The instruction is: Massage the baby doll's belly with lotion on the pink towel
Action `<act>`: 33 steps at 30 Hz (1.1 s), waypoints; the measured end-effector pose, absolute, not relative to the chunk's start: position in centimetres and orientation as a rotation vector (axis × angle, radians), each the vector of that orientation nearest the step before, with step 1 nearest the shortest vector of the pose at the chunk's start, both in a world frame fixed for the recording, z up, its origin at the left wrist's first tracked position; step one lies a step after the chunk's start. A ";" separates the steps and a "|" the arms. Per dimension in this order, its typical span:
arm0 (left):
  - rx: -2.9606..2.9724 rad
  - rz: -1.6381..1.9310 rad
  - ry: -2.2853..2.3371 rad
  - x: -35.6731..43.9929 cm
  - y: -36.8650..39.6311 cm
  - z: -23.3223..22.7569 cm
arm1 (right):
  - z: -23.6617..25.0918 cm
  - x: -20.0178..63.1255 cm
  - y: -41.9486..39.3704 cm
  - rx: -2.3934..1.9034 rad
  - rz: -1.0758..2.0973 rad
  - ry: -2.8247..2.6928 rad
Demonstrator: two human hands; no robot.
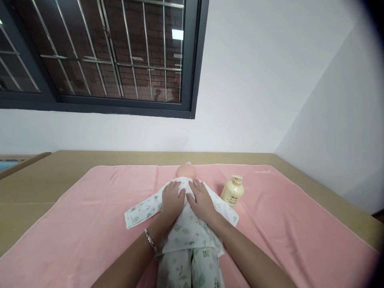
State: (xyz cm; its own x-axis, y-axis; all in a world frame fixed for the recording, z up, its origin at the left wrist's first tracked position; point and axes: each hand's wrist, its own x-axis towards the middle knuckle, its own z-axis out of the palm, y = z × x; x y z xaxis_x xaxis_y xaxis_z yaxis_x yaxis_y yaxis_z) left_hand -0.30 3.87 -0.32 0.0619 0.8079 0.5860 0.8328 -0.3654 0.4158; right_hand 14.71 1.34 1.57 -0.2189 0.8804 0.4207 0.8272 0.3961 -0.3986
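1. A tan table ran across the view against a white wall, with a dark-framed barred window above it on the left.
2. A pink towel covered most of the table, one edge lying near the wall.
3. A doll lay on its back in the middle of the towel, head toward the wall and legs toward the person.
4. The doll wore a white printed outfit; one sleeve stretched out flat to the left, and the trousers ran off the bottom edge.
5. The left hand lay flat on the doll's chest, palm down, fingers spread a little and gripping nothing. A silver bracelet sat on that wrist.
6. The right hand lay flat just beside it, also palm down on the chest, fingers loosely apart and holding nothing. The two hands nearly met at the thumbs below the doll's chin.
7. A cream pump bottle stood upright on the towel just right of the doll's shoulder, near the right hand but not touching it.
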 end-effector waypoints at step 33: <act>-2.123 -1.748 -1.780 -0.2 2.9 -0.4 | 3.1 13.2 -1.7 -1.310 -0.129 -2.158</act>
State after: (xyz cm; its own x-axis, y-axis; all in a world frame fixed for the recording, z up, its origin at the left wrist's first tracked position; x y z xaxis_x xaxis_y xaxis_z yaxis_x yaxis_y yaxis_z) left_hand -0.19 2.94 -0.43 -0.1548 0.7727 0.6156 0.6294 -0.4032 0.6643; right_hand 13.20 -1.70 3.15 -0.3289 0.7749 0.5397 0.8335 0.5069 -0.2198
